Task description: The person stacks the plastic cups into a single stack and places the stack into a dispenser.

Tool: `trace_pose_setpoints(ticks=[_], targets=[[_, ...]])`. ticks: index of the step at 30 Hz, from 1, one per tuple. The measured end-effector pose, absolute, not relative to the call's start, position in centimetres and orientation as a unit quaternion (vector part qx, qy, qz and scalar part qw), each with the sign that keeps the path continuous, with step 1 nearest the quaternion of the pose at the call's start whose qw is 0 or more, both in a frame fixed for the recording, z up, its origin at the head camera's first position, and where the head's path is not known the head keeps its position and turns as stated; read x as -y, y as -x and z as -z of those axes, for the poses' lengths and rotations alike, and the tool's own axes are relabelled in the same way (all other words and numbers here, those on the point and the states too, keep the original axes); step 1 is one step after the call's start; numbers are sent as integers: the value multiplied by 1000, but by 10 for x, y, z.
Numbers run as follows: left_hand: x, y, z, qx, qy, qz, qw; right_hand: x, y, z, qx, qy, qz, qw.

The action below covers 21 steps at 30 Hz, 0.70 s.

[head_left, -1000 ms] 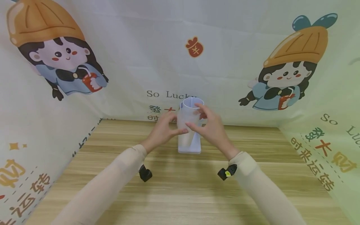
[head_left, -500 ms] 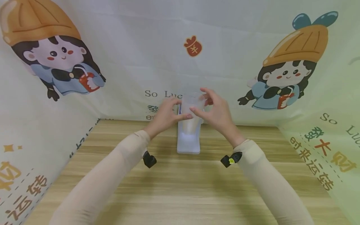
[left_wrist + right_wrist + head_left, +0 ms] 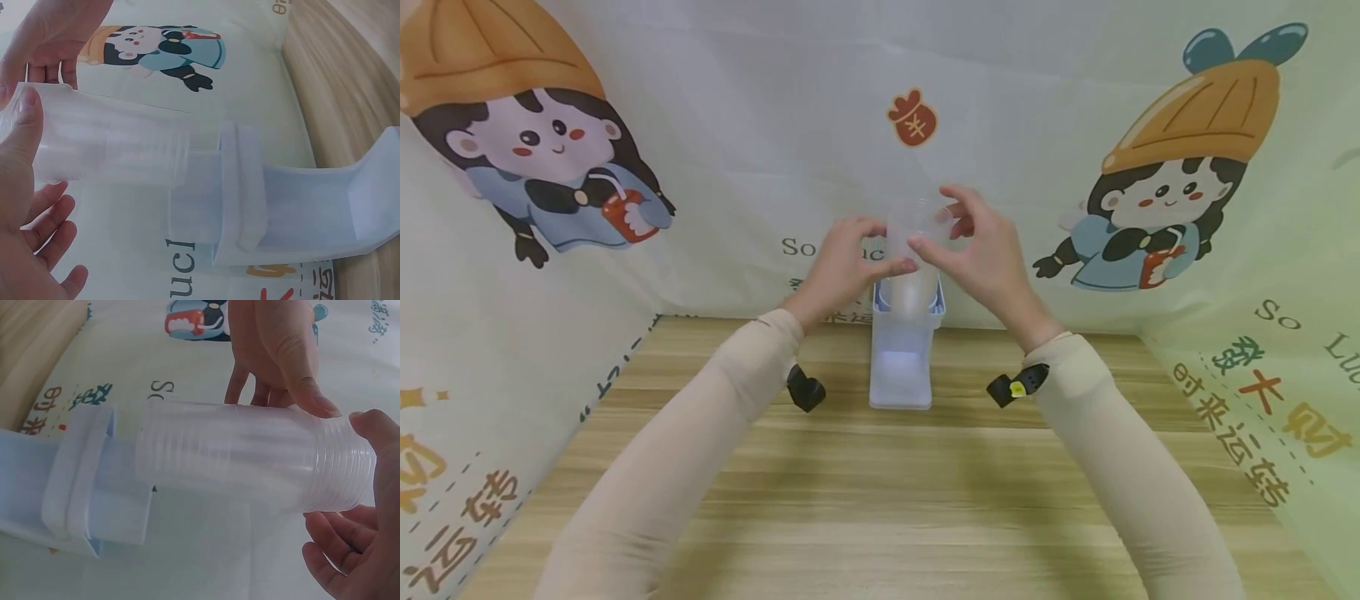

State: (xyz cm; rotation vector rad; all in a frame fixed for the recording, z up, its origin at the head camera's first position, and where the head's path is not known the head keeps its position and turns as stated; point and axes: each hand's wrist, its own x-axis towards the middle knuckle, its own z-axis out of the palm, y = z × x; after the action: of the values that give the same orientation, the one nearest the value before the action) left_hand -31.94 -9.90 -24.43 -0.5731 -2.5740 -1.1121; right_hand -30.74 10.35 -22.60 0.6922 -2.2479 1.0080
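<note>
A stack of clear plastic cups stands upright between my two hands in the head view. My left hand grips it from the left with thumb and fingers. On the other side my right hand holds it near the top rims, its thumb across the front. Below is a pale white cup holder with a short tube and a curved stand. In the right wrist view the ridged bottom end of the stack overlaps the tube's mouth. The nested rims show by my right fingers.
The holder stands on a wood-grain table, close to its back edge. A printed cloth hangs behind and along both sides. A small black wrist camera sits under my left wrist, another under the right.
Both hands have risen with the cup stack. Its bottom end has gone from low in front of the holder's stand up to the tube, while the holder stays put.
</note>
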Motion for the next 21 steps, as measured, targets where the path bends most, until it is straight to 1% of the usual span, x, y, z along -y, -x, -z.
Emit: trace_pose_setpoints(ticks=[12, 21], targets=[[94, 335, 222, 891, 196, 374, 164, -104, 320, 203, 844, -246, -370, 300], [92, 348, 219, 889, 185, 387, 159, -103, 333, 200, 843, -244, -370, 306]])
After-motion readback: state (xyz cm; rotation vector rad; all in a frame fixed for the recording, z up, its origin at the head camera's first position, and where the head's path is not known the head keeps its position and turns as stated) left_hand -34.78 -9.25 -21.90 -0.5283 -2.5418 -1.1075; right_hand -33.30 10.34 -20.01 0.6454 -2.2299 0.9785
